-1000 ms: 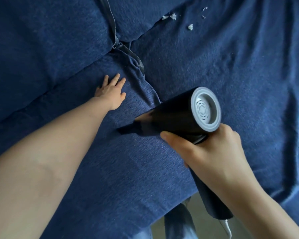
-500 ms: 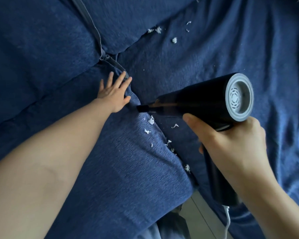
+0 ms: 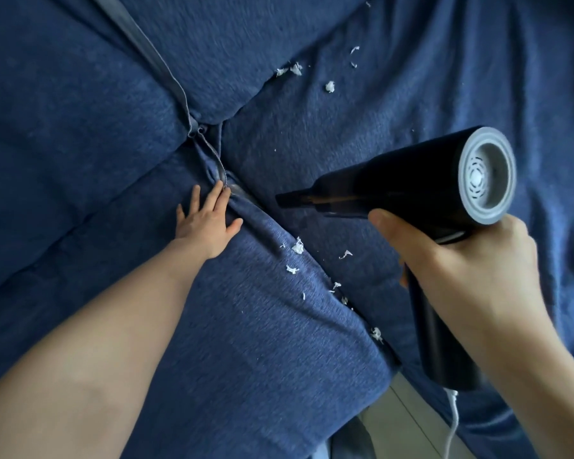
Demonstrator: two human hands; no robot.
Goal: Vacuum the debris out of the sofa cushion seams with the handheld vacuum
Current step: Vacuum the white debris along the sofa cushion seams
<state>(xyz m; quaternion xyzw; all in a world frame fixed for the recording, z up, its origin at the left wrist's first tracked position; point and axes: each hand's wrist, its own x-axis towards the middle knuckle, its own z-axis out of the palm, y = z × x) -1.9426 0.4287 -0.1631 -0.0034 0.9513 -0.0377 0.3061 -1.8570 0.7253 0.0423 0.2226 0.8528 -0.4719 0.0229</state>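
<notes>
My right hand (image 3: 471,270) grips the handle of a black handheld vacuum (image 3: 395,187) with a grey rear cap. Its narrow nozzle (image 3: 289,198) hangs just above the right seat cushion, pointing left toward the seam. My left hand (image 3: 206,223) lies flat with straight fingers on the left seat cushion (image 3: 246,342), pressing it beside the seam (image 3: 312,263). White paper scraps (image 3: 297,246) lie along that seam below the nozzle. More white scraps (image 3: 328,86) sit near the back cushion seam at the top.
Two blue back cushions (image 3: 80,111) meet at a grey strap (image 3: 159,61) above my left hand. A white cord (image 3: 453,422) hangs from the vacuum handle. The sofa's front edge and pale floor (image 3: 411,422) show at the bottom.
The vacuum moved right and up off the left cushion, uncovering scraps along the seam. My left hand slid right to the seam's edge.
</notes>
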